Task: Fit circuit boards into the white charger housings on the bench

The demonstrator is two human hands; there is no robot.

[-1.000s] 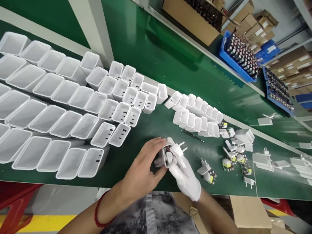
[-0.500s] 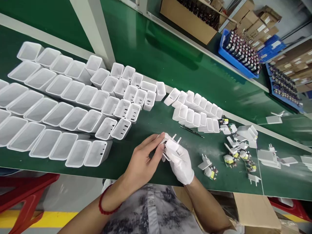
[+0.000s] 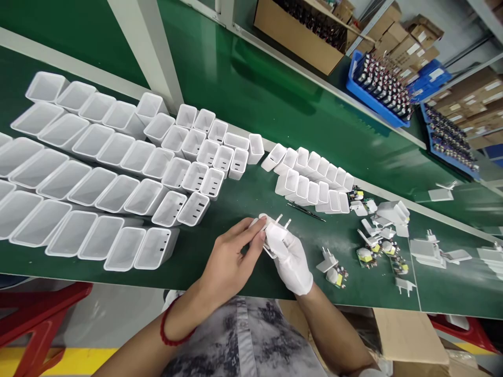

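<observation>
White plastic two-pin plug housing (image 3: 276,237), five o'clock from view centre, between both hands. I have bare left hand (image 3: 233,256) pinching its nine-o'clock edge, thumb and fingertips nearly together; white-gloved right hand (image 3: 295,268) clamped around it, fingertips hidden.

Roughly 40 white cases (image 3: 155,248) on the desk's (image 3: 243,201) left, some cropped; 14 more along the back edge, 8 + 6. 1 black tool (image 3: 306,211), 1 held plug (image 3: 276,236), 2 hands (image 3: 233,256), 2 blue trays (image 3: 356,86). Loose circuit boards (image 3: 337,277) overlap, no firm count.
</observation>
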